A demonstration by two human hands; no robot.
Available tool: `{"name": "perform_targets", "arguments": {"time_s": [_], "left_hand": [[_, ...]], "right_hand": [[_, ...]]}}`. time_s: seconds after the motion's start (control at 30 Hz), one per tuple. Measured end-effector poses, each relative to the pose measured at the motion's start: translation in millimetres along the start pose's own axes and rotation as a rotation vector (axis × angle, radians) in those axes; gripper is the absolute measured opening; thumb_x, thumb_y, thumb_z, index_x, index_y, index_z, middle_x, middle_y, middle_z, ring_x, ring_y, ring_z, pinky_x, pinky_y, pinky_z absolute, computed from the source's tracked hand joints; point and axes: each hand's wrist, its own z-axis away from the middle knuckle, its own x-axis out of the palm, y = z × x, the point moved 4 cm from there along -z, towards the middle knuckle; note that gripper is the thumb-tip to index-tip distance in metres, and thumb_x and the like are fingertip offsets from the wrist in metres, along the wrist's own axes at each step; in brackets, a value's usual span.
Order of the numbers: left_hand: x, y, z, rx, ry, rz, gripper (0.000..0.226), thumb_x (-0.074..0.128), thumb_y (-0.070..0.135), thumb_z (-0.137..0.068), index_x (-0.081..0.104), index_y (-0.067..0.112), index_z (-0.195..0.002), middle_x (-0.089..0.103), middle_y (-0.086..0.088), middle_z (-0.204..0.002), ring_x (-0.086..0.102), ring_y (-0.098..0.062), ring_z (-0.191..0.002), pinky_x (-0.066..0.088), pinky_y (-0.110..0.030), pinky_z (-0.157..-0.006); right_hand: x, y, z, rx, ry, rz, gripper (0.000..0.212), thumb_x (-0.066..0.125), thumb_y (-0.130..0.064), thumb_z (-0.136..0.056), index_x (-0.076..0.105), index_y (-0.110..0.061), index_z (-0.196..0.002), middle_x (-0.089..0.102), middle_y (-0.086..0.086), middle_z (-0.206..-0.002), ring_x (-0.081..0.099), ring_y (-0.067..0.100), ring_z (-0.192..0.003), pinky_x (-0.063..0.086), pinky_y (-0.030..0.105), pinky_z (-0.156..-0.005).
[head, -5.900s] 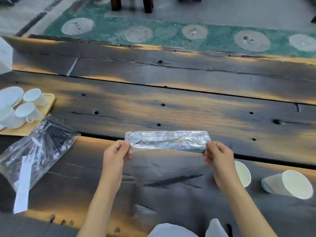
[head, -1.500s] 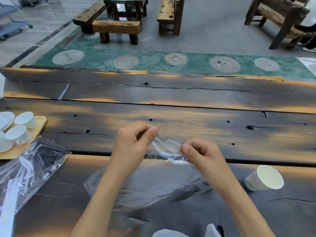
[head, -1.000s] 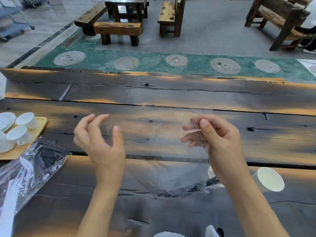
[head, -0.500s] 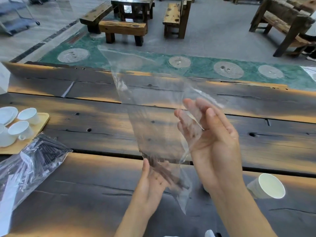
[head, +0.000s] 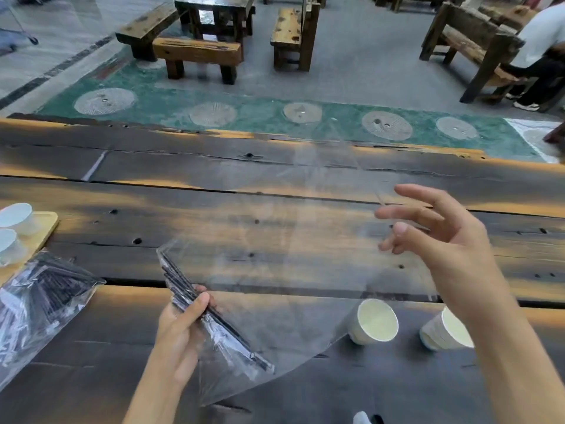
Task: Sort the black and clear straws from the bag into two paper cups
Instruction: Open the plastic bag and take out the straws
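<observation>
A clear plastic bag (head: 290, 301) is stretched in the air between my hands above the dark wooden table (head: 244, 228). A bundle of black straws (head: 214, 319) lies in its lower left end. My left hand (head: 180, 328) grips that end, straws and film together. My right hand (head: 452, 252) is at the bag's mouth on the right with its fingers spread; the film lies against them, with no firm pinch visible. Two white paper cups (head: 373, 321) (head: 446, 330) lie tipped on the table below my right hand. I cannot make out clear straws.
A second plastic bag full of black straws (head: 39, 304) lies at the left edge. Behind it a wooden tray (head: 46, 228) holds white teacups (head: 15, 214). Beyond the table are wooden benches and a seated person at the far right.
The bag was upright half a second ago and now lies spread sideways. My left hand has closed on the straw end; my right hand has moved right and away.
</observation>
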Motion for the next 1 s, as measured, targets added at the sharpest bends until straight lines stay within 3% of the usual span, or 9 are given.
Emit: {"name": "perform_targets", "arguments": {"time_s": [0.17,0.3,0.43,0.53,0.63,0.7,0.77,0.87,1.0], "left_hand": [[-14,7,1,0.011,-0.022,-0.066,0.021,0.062,0.005,-0.086,0.054,0.010,-0.104,0.058,-0.011,-0.082,0.065,-0.020,-0.063,0.060,-0.030,-0.063],[-28,12,3,0.025,0.018,-0.143,0.036,0.079,0.019,-0.068,0.059,0.012,-0.098,0.063,-0.009,-0.081,0.064,-0.022,-0.070,0.060,-0.032,-0.067],[-31,16,4,0.062,0.047,-0.219,0.043,0.083,0.025,-0.060,0.063,0.012,-0.095,0.068,-0.006,-0.076,0.069,-0.020,-0.067,0.061,-0.031,-0.065],[-29,12,5,0.059,0.072,-0.241,0.029,0.077,0.017,-0.070,0.064,0.013,-0.096,0.070,-0.008,-0.082,0.072,-0.021,-0.071,0.062,-0.034,-0.068],[-26,11,7,0.073,0.085,-0.282,0.038,0.081,0.023,-0.063,0.064,0.013,-0.097,0.072,-0.006,-0.083,0.073,-0.022,-0.075,0.062,-0.035,-0.067],[-25,11,8,0.087,0.101,-0.322,0.039,0.081,0.023,-0.064,0.064,0.012,-0.096,0.073,-0.005,-0.080,0.073,-0.023,-0.075,0.061,-0.033,-0.066],[-28,9,6,0.093,0.134,-0.363,0.030,0.079,0.016,-0.073,0.065,0.010,-0.099,0.074,-0.007,-0.082,0.072,-0.027,-0.079,0.060,-0.037,-0.069],[-33,4,2,0.091,0.199,-0.400,0.024,0.077,0.008,-0.081,0.068,0.010,-0.103,0.075,-0.015,-0.096,0.071,-0.036,-0.091,0.057,-0.048,-0.085],[-31,3,2,0.094,0.235,-0.444,0.018,0.077,0.007,-0.082,0.069,0.013,-0.097,0.075,-0.012,-0.092,0.071,-0.034,-0.089,0.055,-0.043,-0.081]], "right_hand": [[17,7,-9,-0.021,-0.200,0.221,0.047,0.055,0.014,-0.092,0.062,-0.023,-0.120,0.073,0.009,-0.096,0.066,0.025,-0.063,0.051,0.025,-0.063],[26,27,-15,0.035,-0.167,0.332,0.044,0.046,0.017,-0.091,0.069,-0.018,-0.103,0.067,0.004,-0.081,0.061,0.018,-0.065,0.050,0.025,-0.064],[37,42,-12,0.173,-0.198,0.422,0.024,0.054,-0.015,-0.098,0.070,-0.024,-0.113,0.065,0.004,-0.083,0.061,0.019,-0.074,0.049,0.029,-0.076],[44,52,-10,0.218,-0.214,0.450,0.011,0.066,-0.029,-0.091,0.074,-0.022,-0.095,0.054,-0.002,-0.074,0.047,0.007,-0.063,0.039,0.027,-0.065],[45,62,-8,0.244,-0.165,0.469,0.007,0.072,-0.019,-0.085,0.071,-0.019,-0.079,0.053,0.001,-0.098,0.050,0.002,-0.082,0.036,0.024,-0.076],[42,70,-6,0.226,-0.105,0.540,0.010,0.074,-0.018,-0.084,0.071,-0.023,-0.076,0.044,0.001,-0.125,0.043,0.011,-0.115,0.032,0.029,-0.094],[38,72,-3,0.111,0.001,0.750,0.011,0.077,-0.020,-0.081,0.071,-0.027,-0.075,0.038,-0.001,-0.131,0.033,0.022,-0.123,0.031,0.038,-0.099],[40,69,5,-0.122,0.122,0.871,0.010,0.081,-0.016,-0.078,0.074,-0.024,-0.077,0.042,-0.001,-0.114,0.035,0.022,-0.106,0.039,0.039,-0.089],[37,72,11,-0.178,0.053,0.820,0.010,0.081,-0.010,-0.078,0.075,-0.018,-0.077,0.052,-0.004,-0.082,0.049,0.017,-0.074,0.038,0.023,-0.067]]}}
